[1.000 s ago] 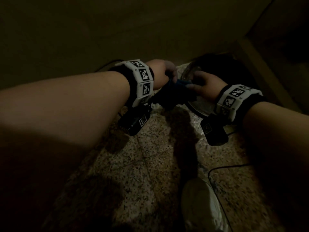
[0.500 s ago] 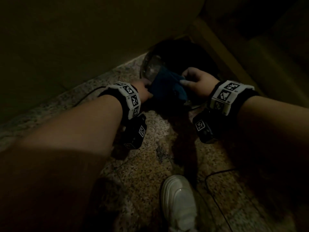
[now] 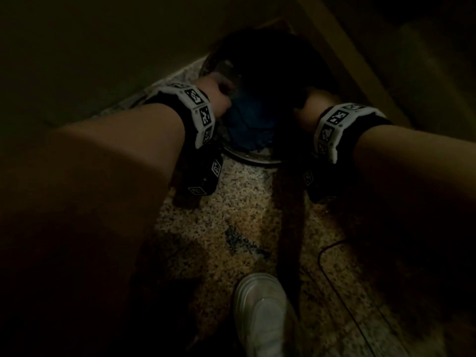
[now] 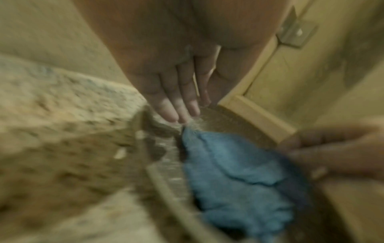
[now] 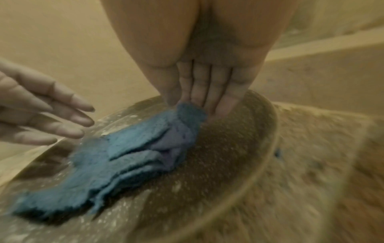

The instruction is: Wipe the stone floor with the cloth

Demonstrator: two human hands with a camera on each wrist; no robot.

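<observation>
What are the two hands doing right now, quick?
Left hand: open, fingers straight, tips at the edge of the blue cloth in the basin.
Right hand: open, fingertips on the cloth's corner.

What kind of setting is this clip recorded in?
Probably a dim corner inside a home. A speckled stone floor meets a plain wall and a wooden door frame. A round metal basin holding a blue cloth sits in that corner.

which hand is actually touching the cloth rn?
The right hand: its straight fingertips meet the end of the blue terry cloth in the round metal basin. The left hand hovers open beside it.
</observation>
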